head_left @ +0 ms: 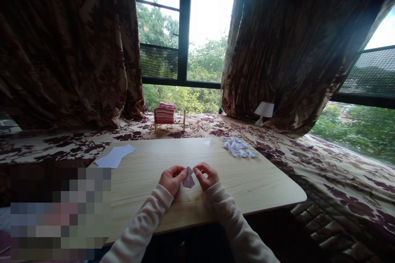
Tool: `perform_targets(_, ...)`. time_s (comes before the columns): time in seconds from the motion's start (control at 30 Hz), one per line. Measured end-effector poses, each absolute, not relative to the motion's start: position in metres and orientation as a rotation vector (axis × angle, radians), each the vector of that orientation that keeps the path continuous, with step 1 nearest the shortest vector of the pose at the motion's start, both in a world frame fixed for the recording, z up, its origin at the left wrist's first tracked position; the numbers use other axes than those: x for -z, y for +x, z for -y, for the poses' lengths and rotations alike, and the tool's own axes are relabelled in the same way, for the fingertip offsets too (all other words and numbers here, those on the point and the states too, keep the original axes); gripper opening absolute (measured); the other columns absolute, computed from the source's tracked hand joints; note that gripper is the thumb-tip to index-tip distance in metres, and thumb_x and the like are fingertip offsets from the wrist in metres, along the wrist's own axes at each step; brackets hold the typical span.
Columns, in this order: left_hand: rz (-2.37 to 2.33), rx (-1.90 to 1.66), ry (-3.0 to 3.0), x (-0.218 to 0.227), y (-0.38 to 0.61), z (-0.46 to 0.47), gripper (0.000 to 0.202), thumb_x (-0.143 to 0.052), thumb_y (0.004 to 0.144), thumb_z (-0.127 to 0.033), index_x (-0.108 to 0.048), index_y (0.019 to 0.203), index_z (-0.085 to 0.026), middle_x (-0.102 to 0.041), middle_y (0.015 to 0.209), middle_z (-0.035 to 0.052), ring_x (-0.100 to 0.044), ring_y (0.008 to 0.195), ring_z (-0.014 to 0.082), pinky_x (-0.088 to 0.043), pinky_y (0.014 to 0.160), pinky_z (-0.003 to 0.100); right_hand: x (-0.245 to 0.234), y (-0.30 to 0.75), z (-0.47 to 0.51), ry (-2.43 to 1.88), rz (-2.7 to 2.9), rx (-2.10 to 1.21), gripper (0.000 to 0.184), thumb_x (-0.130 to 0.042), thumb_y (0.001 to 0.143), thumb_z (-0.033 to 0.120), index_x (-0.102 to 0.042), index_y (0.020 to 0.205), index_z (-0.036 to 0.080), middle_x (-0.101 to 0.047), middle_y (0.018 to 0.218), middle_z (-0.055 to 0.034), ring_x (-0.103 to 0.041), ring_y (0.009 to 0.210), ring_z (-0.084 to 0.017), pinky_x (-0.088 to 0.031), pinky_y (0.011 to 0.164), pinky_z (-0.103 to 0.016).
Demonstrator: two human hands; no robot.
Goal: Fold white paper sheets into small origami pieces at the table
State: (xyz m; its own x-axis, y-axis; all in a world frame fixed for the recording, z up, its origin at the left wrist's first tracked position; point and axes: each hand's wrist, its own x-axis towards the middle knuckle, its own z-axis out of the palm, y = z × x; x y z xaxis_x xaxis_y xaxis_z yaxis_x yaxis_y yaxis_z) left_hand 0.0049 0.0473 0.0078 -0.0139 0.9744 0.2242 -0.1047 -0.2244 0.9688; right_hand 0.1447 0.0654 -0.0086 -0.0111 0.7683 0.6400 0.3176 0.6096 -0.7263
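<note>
A small piece of folded white paper (pixel 188 179) is held up over the near middle of the table. My left hand (pixel 173 177) pinches its left edge between thumb and fingers. At its upper right, my right hand (pixel 206 175) is closed in a pinch, the fingertips at the paper's edge. Toward the table's far right corner lies a pile of folded white paper pieces (pixel 239 148). Flat white paper sheets (pixel 115 156) rest at the table's left side, overlapping at an angle.
The pale wooden table (pixel 253 189) has a rounded right corner. Behind it, a small rack (pixel 169 123) bears a stack of red-and-white striped cloths (pixel 166 112). A small white lamp (pixel 264 109) stands on the floral-covered ledge (pixel 203 125). Blurred blocks hide the lower left.
</note>
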Motion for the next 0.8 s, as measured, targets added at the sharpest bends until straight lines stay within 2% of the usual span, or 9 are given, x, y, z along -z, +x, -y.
perform_targets(0.2,-1.072,-1.442,1.433,-0.0063,0.0034,-0.0478,0.020,-0.064,0.062,-0.033,-0.062,0.067,-0.013,-0.061,0.058,0.0006,-0.053,0.052,0.0115,-0.043,0.051,0.022,0.0074,0.1442,-0.0642,-0.924,1.578,-0.401,0.011,-0.052,0.072,0.020,-0.059,0.064,0.018,-0.058,0.065,-0.0015,-0.053,0.065,-0.014,-0.042,0.057,-0.025)
perform_targets(0.43,-1.188,-1.586,1.702,-0.0118,0.0012,-0.0436,0.007,-0.061,0.065,-0.024,-0.062,0.064,-0.017,-0.058,0.065,0.0005,-0.052,0.067,0.0141,-0.039,0.064,0.026,0.0118,0.1425,-0.0667,-0.917,1.574,-0.365,0.008,-0.052,0.067,0.018,-0.060,0.065,0.020,-0.058,0.065,-0.0006,-0.052,0.065,-0.015,-0.042,0.056,-0.025)
perform_targets(0.6,-1.186,-1.625,1.823,-0.0112,0.0014,-0.0438,0.004,-0.057,0.066,-0.019,-0.061,0.064,-0.019,-0.057,0.067,0.0000,-0.051,0.067,0.0141,-0.039,0.061,0.025,0.0135,0.1422,-0.0683,-0.927,1.584,-0.354,0.008,-0.053,0.065,0.016,-0.059,0.065,0.021,-0.058,0.065,-0.0007,-0.052,0.065,-0.015,-0.042,0.055,-0.025)
perform_targets(0.8,-1.139,-1.638,1.874,-0.0103,0.0020,-0.0454,0.010,-0.053,0.066,-0.013,-0.061,0.069,-0.018,-0.057,0.073,0.0014,-0.052,0.067,0.0135,-0.040,0.059,0.024,0.0146,0.1432,-0.0698,-0.928,1.600,-0.352,0.007,-0.053,0.066,0.017,-0.059,0.065,0.021,-0.058,0.065,-0.0006,-0.052,0.066,-0.015,-0.042,0.055,-0.025)
